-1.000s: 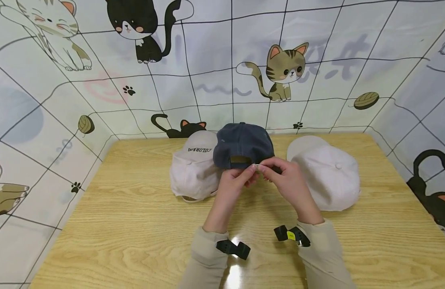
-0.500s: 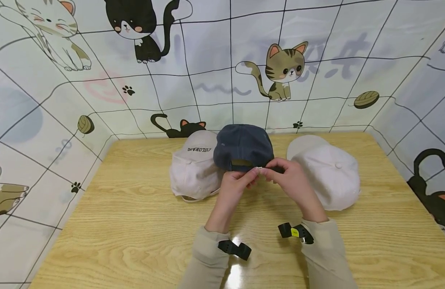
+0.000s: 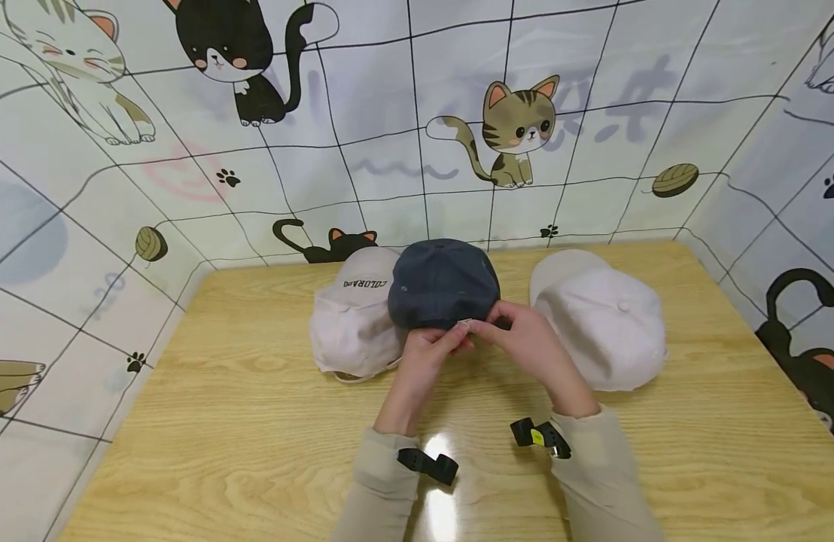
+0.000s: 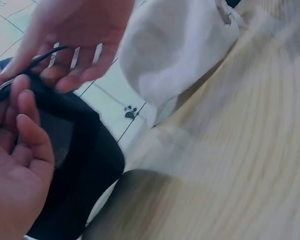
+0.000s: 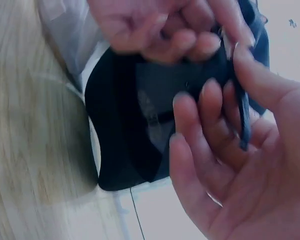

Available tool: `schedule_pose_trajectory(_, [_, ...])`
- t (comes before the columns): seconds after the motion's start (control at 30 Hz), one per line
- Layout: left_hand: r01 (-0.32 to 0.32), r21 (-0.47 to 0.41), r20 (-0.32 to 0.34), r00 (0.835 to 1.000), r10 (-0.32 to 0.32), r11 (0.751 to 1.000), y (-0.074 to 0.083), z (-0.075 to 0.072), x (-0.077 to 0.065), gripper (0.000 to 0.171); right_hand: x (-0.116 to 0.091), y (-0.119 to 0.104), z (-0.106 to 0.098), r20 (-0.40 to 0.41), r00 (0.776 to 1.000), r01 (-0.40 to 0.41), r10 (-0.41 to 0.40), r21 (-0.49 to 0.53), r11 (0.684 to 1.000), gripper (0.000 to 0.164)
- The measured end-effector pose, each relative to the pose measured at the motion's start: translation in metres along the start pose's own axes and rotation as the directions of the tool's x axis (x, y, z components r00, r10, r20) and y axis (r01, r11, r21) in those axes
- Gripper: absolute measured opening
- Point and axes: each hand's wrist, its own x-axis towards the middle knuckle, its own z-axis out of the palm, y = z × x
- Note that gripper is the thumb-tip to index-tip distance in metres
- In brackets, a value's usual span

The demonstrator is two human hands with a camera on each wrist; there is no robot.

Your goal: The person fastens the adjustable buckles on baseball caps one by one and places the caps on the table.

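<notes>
A navy baseball cap (image 3: 444, 282) is held up in the middle, its back side toward me and its crown tilted forward. My left hand (image 3: 424, 361) pinches its back strap beside a small metal buckle (image 3: 464, 322). From the other side my right hand (image 3: 532, 342) pinches the same strap between thumb and index finger. In the right wrist view the dark loose end of the strap (image 5: 244, 117) hangs across that palm. The cap's dark underside (image 5: 150, 120) shows beyond the fingers there. The back opening is hidden in the head view.
An off-white cap with COLORADO lettering (image 3: 352, 320) lies left of the navy cap, partly behind it. Another off-white cap (image 3: 607, 324) sits to the right, near the right hand. All are over a wooden table (image 3: 254, 421), with a cat-print cloth wall (image 3: 376, 181) behind.
The navy cap has tipped so its crown faces me more and the back opening is out of sight. Both hands keep pinching the strap by the buckle. The head view has shifted slightly.
</notes>
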Motion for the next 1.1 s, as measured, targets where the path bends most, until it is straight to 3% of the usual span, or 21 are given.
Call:
schedule_pose_trajectory(0.07, [-0.026,-0.020,-0.018,1.000,0.025,0.999,-0.001,-0.002,0.001,0.033,0.002,-0.002,0.005,0.008,1.000,-0.016,0.016,0.039,0.999,0.039])
schedule_pose_trajectory(0.17, [-0.067,-0.044,-0.045,0.997,0.065,0.997,-0.002,-0.002,0.003,0.029,0.005,-0.001,0.012,0.053,0.997,-0.064,0.055,0.187,0.980,0.043])
schedule_pose_trajectory(0.23, [-0.085,-0.032,-0.058,0.995,0.083,0.996,-0.001,-0.001,0.002,0.032,0.007,0.002,0.016,0.099,0.992,-0.110,0.081,0.328,0.938,0.047])
schedule_pose_trajectory(0.33, [-0.089,-0.001,-0.054,0.995,0.088,0.996,0.000,0.000,0.002,0.034,0.008,0.009,0.019,0.152,0.982,-0.176,0.112,0.525,0.833,0.056])
schedule_pose_trajectory(0.4, [-0.079,0.028,-0.028,0.996,0.080,0.996,0.001,0.000,0.002,0.032,0.009,0.014,0.020,0.178,0.977,-0.210,0.120,0.678,0.704,0.056])
schedule_pose_trajectory(0.43, [-0.073,0.038,-0.007,0.997,0.073,0.997,0.001,0.000,0.002,0.031,0.009,0.017,0.020,0.184,0.976,-0.216,0.116,0.753,0.621,0.054])
schedule_pose_trajectory(0.47, [-0.059,0.044,0.004,0.998,0.059,0.997,0.001,0.000,0.002,0.032,0.009,0.019,0.020,0.191,0.976,-0.219,0.108,0.828,0.517,0.050])
schedule_pose_trajectory(0.53, [-0.040,0.052,0.026,0.999,0.039,0.998,0.002,0.000,0.002,0.034,0.010,0.024,0.020,0.196,0.977,-0.210,0.079,0.941,0.266,0.040])
schedule_pose_trajectory(0.6, [-0.021,-0.016,0.025,0.999,0.021,1.000,0.002,0.001,0.002,0.036,0.010,0.028,0.019,0.178,0.982,-0.180,0.058,0.983,0.037,0.029])
schedule_pose_trajectory(0.67, [-0.014,-0.161,0.006,1.000,0.016,0.987,0.003,0.001,0.004,0.037,0.010,0.031,0.016,0.153,0.985,-0.144,0.074,0.983,-0.111,0.019])
schedule_pose_trajectory(0.7, [-0.019,-0.252,-0.002,1.000,0.019,0.968,0.003,0.000,0.005,0.036,0.011,0.032,0.015,0.136,0.987,-0.122,0.088,0.981,-0.151,0.015])
schedule_pose_trajectory(0.73, [-0.019,-0.346,-0.007,1.000,0.017,0.938,0.003,-0.002,0.006,0.036,0.011,0.033,0.013,0.121,0.987,-0.100,0.110,0.979,-0.176,0.013])
schedule_pose_trajectory(0.8, [-0.001,-0.526,-0.004,1.000,-0.001,0.851,0.003,-0.006,0.009,0.033,0.012,0.034,0.009,0.102,0.982,-0.071,0.157,0.979,-0.190,0.011])
schedule_pose_trajectory(0.87, [0.026,-0.620,0.001,0.999,-0.033,0.784,0.003,-0.012,0.011,0.030,0.013,0.036,0.006,0.107,0.976,-0.072,0.191,0.981,-0.179,0.014])
schedule_pose_trajectory(0.9, [0.044,-0.644,0.002,0.998,-0.056,0.764,0.003,-0.015,0.012,0.029,0.013,0.038,0.004,0.116,0.973,-0.082,0.201,0.982,-0.169,0.016])
schedule_pose_trajectory(0.97, [0.084,-0.666,0.008,0.994,-0.106,0.741,0.003,-0.019,0.011,0.027,0.013,0.040,0.002,0.134,0.969,-0.103,0.209,0.983,-0.155,0.021])
schedule_pose_trajectory(1.03, [0.116,-0.656,-0.002,0.988,-0.156,0.746,0.001,-0.021,0.010,0.026,0.013,0.042,0.002,0.148,0.962,-0.118,0.227,0.983,-0.142,0.025])
schedule_pose_trajectory(1.1, [0.151,-0.628,-0.022,0.977,-0.212,0.763,-0.001,-0.021,0.009,0.029,0.013,0.044,0.002,0.153,0.953,-0.135,0.260,0.987,-0.087,0.028])
